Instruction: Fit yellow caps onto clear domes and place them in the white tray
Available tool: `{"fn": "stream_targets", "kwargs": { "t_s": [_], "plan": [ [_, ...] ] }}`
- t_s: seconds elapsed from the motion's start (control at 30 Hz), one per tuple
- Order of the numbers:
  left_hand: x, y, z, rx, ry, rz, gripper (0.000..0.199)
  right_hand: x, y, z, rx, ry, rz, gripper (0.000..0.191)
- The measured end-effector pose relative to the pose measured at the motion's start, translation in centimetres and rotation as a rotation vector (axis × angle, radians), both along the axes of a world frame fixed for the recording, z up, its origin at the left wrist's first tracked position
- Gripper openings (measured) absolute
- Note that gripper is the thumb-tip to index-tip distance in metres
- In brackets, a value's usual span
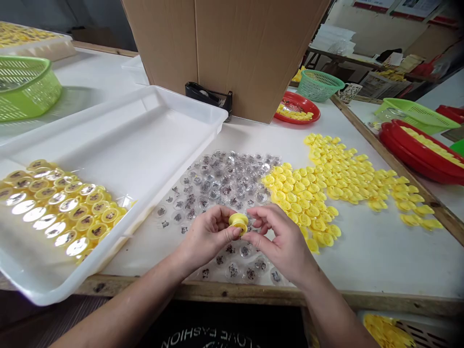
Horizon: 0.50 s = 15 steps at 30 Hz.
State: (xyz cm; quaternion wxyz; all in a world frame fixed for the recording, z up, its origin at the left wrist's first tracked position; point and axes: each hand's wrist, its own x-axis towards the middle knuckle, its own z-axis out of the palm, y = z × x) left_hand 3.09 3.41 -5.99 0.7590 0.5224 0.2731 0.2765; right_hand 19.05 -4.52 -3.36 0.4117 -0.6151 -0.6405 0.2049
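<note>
I'm wearing a black top with white LOVE FASHION lettering; my left hand and right hand are bare to the forearm.

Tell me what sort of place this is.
Probably a small hand-assembly workshop: a white plastic tray of round yellow pieces, loose yellow caps, and clear plastic domes on a workbench.

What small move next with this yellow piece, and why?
Probably press the yellow plastic cap onto a clear capsule: between left hand and right hand it shows no clear part, while pieces in the white tray pair yellow with clear.
</note>
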Motion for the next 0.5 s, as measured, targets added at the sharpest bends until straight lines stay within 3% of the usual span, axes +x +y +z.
{"fn": "stream_targets", "kwargs": {
  "t_s": [0.1, 0.27, 0.5],
  "plan": [
    [-0.2, -0.3, -0.7, 0.144, 0.053, 0.026, 0.028, 0.2, 0.0, -0.6, -0.101, 0.144, 0.022, 0.017],
    [-0.6, -0.2, -1.0, 0.364, 0.226, 0.012, 0.021, -0.5, 0.0, -1.8, -0.084, 0.219, -0.008, 0.006],
    [0.0, -0.8, 0.4, 0.389, 0.412, 0.026, 0.017, 0.2, -0.5, -3.8, -0.239, 0.450, -0.026, 0.017]
  ]
}}
